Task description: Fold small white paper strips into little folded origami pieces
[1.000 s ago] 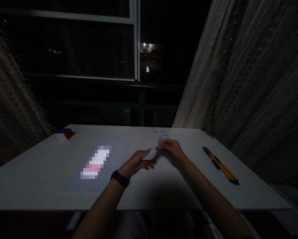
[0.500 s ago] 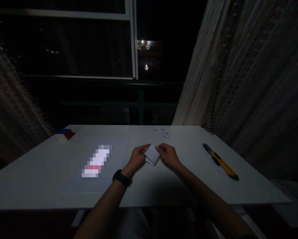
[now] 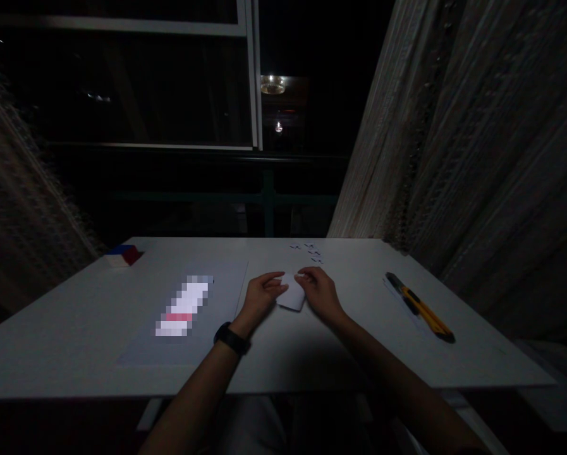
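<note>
A small folded piece of white paper [image 3: 292, 297] lies on the white table [image 3: 311, 354] between my hands. My left hand [image 3: 260, 295], with a dark watch on its wrist, pinches the paper's left edge with curled fingers. My right hand [image 3: 318, 292] presses its fingertips on the paper's right upper edge. Both hands rest low on the tabletop in dim light.
A yellow and black utility knife [image 3: 420, 308] lies to the right. A larger sheet [image 3: 188, 316] lies at the left, several tiny paper bits [image 3: 309, 251] sit beyond the hands, and a red and blue block [image 3: 122, 254] is at the far left. Curtains flank a dark window.
The paper, held up and curled a second ago, has been brought down flat onto the table. Both hands have closed in on it and press it.
</note>
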Demonstrator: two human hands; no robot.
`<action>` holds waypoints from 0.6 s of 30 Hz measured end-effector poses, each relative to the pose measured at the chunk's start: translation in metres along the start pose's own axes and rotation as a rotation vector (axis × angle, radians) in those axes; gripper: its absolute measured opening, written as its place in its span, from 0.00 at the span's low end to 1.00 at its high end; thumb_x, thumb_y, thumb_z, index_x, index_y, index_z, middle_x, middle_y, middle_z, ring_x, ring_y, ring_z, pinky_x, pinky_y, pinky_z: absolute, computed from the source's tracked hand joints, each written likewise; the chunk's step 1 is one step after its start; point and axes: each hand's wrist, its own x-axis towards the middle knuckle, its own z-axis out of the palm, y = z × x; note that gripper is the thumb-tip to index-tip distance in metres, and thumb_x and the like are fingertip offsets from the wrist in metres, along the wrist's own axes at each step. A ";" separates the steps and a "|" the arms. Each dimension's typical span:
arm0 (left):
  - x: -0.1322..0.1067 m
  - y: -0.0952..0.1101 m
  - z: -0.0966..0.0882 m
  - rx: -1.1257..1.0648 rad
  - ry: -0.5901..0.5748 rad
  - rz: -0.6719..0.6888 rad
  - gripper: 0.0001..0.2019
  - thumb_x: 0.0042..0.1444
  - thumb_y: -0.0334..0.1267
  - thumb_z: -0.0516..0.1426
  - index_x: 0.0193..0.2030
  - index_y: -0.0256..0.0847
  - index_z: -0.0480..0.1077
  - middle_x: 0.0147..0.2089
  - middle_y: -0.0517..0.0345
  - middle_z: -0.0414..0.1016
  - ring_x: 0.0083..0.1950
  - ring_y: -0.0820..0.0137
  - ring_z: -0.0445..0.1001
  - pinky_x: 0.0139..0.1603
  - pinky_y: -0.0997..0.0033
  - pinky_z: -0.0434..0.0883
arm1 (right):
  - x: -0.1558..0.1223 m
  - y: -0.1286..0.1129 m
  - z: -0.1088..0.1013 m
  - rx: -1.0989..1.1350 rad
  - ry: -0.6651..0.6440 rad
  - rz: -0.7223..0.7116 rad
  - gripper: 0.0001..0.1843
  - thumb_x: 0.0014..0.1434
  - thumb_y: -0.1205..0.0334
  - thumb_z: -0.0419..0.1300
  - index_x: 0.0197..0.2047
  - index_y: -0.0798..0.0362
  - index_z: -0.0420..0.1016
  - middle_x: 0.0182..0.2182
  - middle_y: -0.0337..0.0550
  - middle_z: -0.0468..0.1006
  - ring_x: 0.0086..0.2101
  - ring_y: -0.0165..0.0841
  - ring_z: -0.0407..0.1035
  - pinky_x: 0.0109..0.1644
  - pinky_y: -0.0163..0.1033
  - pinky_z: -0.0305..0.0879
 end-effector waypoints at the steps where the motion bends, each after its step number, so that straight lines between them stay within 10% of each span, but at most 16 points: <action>1: 0.000 0.000 -0.001 -0.030 -0.002 -0.006 0.25 0.35 0.36 0.65 0.44 0.33 0.71 0.32 0.51 0.76 0.31 0.69 0.74 0.34 0.72 0.69 | -0.001 0.000 0.002 0.083 -0.010 0.044 0.18 0.49 0.53 0.59 0.42 0.51 0.67 0.37 0.45 0.70 0.34 0.33 0.67 0.37 0.39 0.66; 8: 0.000 0.001 -0.004 -0.103 0.049 0.047 0.29 0.37 0.38 0.65 0.50 0.34 0.68 0.33 0.52 0.75 0.30 0.72 0.72 0.31 0.75 0.67 | -0.009 -0.001 0.011 0.633 -0.384 0.387 0.30 0.42 0.54 0.65 0.46 0.48 0.55 0.37 0.42 0.72 0.29 0.33 0.72 0.29 0.43 0.72; 18: -0.001 0.004 -0.003 -0.015 0.061 0.066 0.27 0.37 0.39 0.64 0.48 0.33 0.70 0.28 0.57 0.72 0.23 0.78 0.66 0.23 0.79 0.61 | -0.010 0.001 0.013 0.551 -0.342 0.354 0.25 0.43 0.56 0.64 0.42 0.52 0.57 0.29 0.40 0.75 0.21 0.32 0.72 0.21 0.36 0.70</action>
